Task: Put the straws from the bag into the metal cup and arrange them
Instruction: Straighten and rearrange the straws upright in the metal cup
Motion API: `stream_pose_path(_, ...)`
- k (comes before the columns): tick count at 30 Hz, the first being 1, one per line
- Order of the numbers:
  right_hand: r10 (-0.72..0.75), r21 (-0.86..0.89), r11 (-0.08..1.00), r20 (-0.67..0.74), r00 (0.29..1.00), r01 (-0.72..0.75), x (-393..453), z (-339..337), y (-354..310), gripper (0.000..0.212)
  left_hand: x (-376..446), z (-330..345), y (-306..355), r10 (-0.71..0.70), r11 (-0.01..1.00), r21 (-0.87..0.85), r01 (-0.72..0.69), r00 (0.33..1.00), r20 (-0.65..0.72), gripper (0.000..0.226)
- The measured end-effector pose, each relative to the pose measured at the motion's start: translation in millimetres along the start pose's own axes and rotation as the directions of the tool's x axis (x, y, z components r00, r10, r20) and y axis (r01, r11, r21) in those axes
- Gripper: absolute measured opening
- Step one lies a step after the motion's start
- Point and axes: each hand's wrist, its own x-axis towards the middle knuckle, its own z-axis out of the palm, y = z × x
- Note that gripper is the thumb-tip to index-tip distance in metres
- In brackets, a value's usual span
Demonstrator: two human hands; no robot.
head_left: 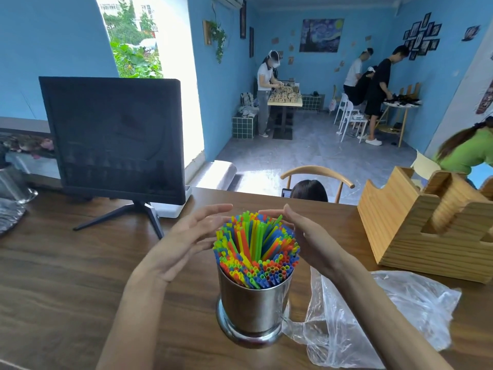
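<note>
Straws [256, 249] in bright mixed colours stand packed upright in a metal cup [253, 305] on a wooden table [66, 289]. The left hand [186, 236] and right hand [306, 236] flank the straw tops, fingers straight and loosely spread, gripping nothing. A crumpled clear plastic bag [373, 316] lies just right of the cup.

Before you, the cup [253, 308] is polished metal, glossy and mirror-like at its base. The straws [256, 247] in it are smooth, bright plastic. To the right lies a bag [373, 316] of thin, clear, crinkled plastic. The table [66, 276] is dark wood with a satin sheen; the far-right holder [426, 228] is pale, matt, unvarnished wood.
</note>
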Motion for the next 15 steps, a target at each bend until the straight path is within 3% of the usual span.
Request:
stream_pose_path(1, -0.003, 0.023, 1.0, 0.001, 1.0, 0.003, -1, 0, 1, 0.046, -2, -4, -4, -0.006, 1.0, -0.029, 0.008, 0.999, 0.047, 0.057)
stream_pose_path(3, -0.007, 0.044, 0.999, 0.007, 1.0, 0.007, -1, 0, 5, 0.042, -4, -5, -9, 0.002, 0.998, -0.06, 0.0, 0.999, 0.037, 0.047)
stream_pose_path(10, 0.024, 0.227, 0.974, -0.05, 0.998, -0.012, -6, 5, 13, 0.036, -10, 32, -17, 0.069, 0.984, -0.133, -0.12, 0.939, -0.337, 0.018)
stream_pose_path(15, -0.012, 0.312, 0.95, -0.055, 0.998, 0.029, -14, 9, 24, 0.038, -24, 74, -34, 0.141, 0.883, -0.35, -0.315, 0.886, -0.442, 0.033)
